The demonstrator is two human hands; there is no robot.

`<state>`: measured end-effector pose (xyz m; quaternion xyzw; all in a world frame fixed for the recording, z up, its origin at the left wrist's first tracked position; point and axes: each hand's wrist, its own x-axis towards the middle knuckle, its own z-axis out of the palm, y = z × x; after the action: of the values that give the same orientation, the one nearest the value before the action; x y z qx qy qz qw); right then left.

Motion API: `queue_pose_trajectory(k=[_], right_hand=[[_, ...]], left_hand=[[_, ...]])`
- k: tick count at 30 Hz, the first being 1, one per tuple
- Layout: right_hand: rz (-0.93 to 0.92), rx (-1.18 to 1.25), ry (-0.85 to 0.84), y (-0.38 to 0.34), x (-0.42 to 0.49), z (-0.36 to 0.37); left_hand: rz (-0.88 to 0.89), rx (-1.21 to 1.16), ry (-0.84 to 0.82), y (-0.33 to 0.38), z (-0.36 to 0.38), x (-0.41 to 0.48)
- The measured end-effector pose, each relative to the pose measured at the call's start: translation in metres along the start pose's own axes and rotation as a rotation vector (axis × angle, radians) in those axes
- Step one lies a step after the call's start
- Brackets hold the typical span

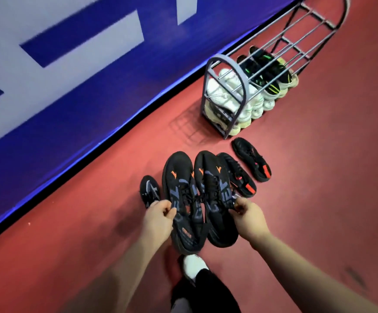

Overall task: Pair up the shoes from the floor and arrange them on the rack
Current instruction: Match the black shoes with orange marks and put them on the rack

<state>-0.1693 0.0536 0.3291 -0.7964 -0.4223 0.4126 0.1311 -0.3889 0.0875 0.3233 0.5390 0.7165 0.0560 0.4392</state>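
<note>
left hand (158, 220): fingers curled, pinching the side of the left black-and-orange sneaker (179, 184)
right hand (250, 219): pinching the right black-and-orange sneaker (210, 177)
held pair: side by side, toes towards the shoe rack (222, 58), well short of it
floor: first black-and-red shoe (239, 175) and second black-and-red shoe (252, 159) between the pair and the rack; black-and-grey shoe (149, 190) on the side away from the rack
on rack: white sneakers (224, 86), black-and-green shoes (262, 71)
</note>
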Motion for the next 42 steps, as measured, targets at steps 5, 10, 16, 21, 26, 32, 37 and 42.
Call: queue_pose_trajectory(k=[5,10,16,21,26,32,37,42], right_hand=[[-0.041,-0.008,0.068,-0.012,-0.039,-0.091],[-0.007,-0.017,0.07,-0.001,-0.053,-0.184],[-0.037,-0.013,0.048,0.025,-0.018,-0.304],[-0.032,-0.078,0.045,0.05,0.04,-0.399],[-0.054,-0.127,0.024,0.05,0.116,-0.462],[-0.145,-0.159,-0.038,0.036,0.232,-0.509],[-0.205,-0.194,-0.073,0.043,0.341,-0.534],[-0.234,-0.197,-0.12,0.061,0.424,-0.554]], left_hand=[[0.069,-0.052,0.025,0.069,-0.019,-0.049],[0.103,-0.093,-0.011,0.148,-0.009,-0.087],[0.041,-0.21,0.011,0.247,0.051,-0.09],[0.011,-0.297,0.01,0.34,0.103,-0.073],[-0.081,-0.387,0.03,0.428,0.128,-0.035],[-0.097,-0.346,0.088,0.49,0.159,0.051],[-0.083,-0.276,0.144,0.528,0.193,0.131],[-0.092,-0.256,0.149,0.553,0.231,0.183]])
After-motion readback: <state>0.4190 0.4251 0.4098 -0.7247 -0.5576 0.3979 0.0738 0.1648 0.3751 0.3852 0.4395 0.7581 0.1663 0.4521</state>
